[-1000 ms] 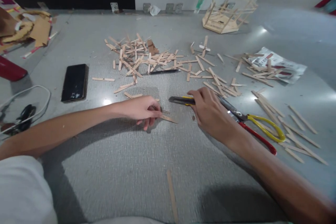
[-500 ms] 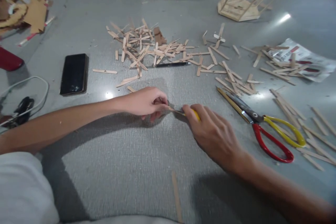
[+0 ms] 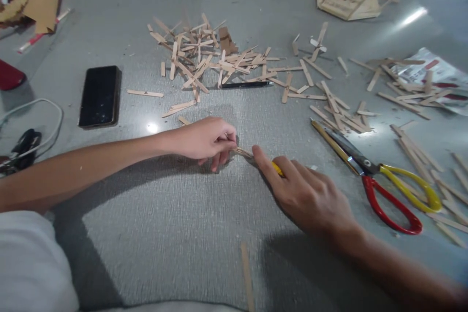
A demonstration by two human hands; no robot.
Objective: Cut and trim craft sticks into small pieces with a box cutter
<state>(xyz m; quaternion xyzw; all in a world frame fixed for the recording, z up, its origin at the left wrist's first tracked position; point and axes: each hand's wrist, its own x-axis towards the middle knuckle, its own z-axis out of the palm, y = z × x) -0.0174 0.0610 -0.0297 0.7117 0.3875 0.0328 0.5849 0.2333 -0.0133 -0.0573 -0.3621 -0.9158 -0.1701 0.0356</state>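
Nearest, 1 loose stick (image 3: 246, 275) lies on the table (image 3: 164, 253). Beyond it, the right hand (image 3: 307, 192) is wrapped around a yellow cutter (image 3: 277, 168); the left hand (image 3: 212, 140) pinches a wooden strip (image 3: 242, 151) between the 2 hands. Scissors (image 3: 370, 167) rest rightward, a phone (image 3: 99, 96) leftward; farther, scattered sticks (image 3: 234, 67), then a stick frame (image 3: 347, 7).

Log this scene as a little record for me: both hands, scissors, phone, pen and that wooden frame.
Left hand: pinching a thin stick
Right hand: gripping a yellow cutter by the stick's end; exact blade contact unclear
Scissors: right of the right hand, red and yellow handles
Phone: far side of left forearm, screen dark
Pen: beside loose sticks
Frame: back right
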